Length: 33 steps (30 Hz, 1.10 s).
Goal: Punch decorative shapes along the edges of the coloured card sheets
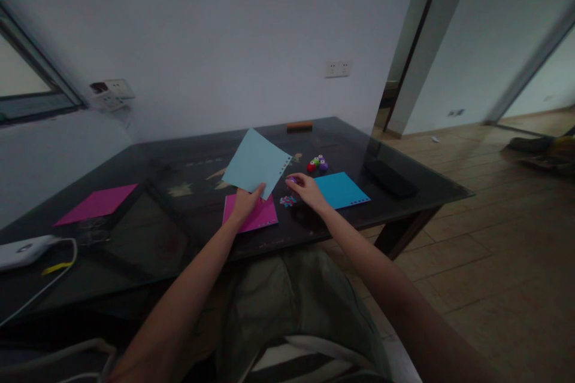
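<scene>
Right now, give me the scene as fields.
left hand: holds pale sheet, raised
right hand: pinches small purple piece
between hands, on table: colorful bits, too small to identify
below pale sheet: near pink sheet
right side: blue sheet, black slab
beyond right hand: red, green and purple eyed toys
far edge: brown roll
far left: second pink sheet

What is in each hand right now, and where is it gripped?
Left hand: pale blue punched sheet, by its lower edge. Right hand: small purple object, at the fingertips.

pale blue sheet (256, 163), tilted, holes along edge
</scene>
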{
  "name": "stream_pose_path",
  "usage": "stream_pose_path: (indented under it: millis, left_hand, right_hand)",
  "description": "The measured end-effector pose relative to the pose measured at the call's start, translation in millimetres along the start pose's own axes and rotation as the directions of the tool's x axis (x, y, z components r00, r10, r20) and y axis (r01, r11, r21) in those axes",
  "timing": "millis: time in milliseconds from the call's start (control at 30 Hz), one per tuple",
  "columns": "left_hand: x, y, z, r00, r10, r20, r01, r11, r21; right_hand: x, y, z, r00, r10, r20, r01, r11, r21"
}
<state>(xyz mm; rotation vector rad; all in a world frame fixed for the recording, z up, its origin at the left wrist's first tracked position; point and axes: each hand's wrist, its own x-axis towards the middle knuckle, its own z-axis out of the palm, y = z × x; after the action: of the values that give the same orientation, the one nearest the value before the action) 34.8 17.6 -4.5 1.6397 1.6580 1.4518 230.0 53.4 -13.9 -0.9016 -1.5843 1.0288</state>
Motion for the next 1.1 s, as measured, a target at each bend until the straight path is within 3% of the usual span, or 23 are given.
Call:
stream_pose_path:
  millis: [167,367,533,667,733,800,933,1100]
  left_hand:
    - [3,-5,0.3,1.0,-0.005,0.016,0.004,1.0,0.027]
    - [4,-3,-1.0,1.0,-0.023,0.003,0.022,0.999,0.038]
    - [3,-3,-1.1,0.999,-0.03,0.023,0.03,0.999,0.012]
    - [4,-6,-0.8,0.999,-0.037,0.038,0.037,0.999,0.0]
    - [5,-8,-0.4,0.998,-0.036,0.044,0.037,0.999,-0.01]
    - [6,-10,0.1,0.999,-0.031,0.038,0.032,0.999,-0.017]
    - [6,-13,0.5,1.0,-0.02,0.011,0.02,0.999,-0.027]
    - [5,-11,-0.7,0.999,-0.029,0.03,0.03,0.999,-0.024]
  right_hand:
    - [-3,-6,-1,0.997,0.031,0.066,-0.038,0.992,0.118]
    - [3,-7,-1,0.998,0.012,0.06,-0.021,0.986,0.164]
    - [26,-6,-29,1.0,0.007,-0.013,-0.005,0.991,0.135]
    - [52,3,-77,0.991,-0.023,-0.129,0.007,0.992,-0.128]
    - [62,11,-99,0.98,-0.062,-0.19,-0.017,0.923,-0.385]
    - [68,21,-113,0.985,-0.049,-0.168,-0.06,0.809,-0.585]
    - [74,41,-118,0.996,0.013,-0.089,-0.076,0.638,-0.766]
    - [80,53,-110,0.998,0.047,-0.037,-0.056,0.513,-0.856]
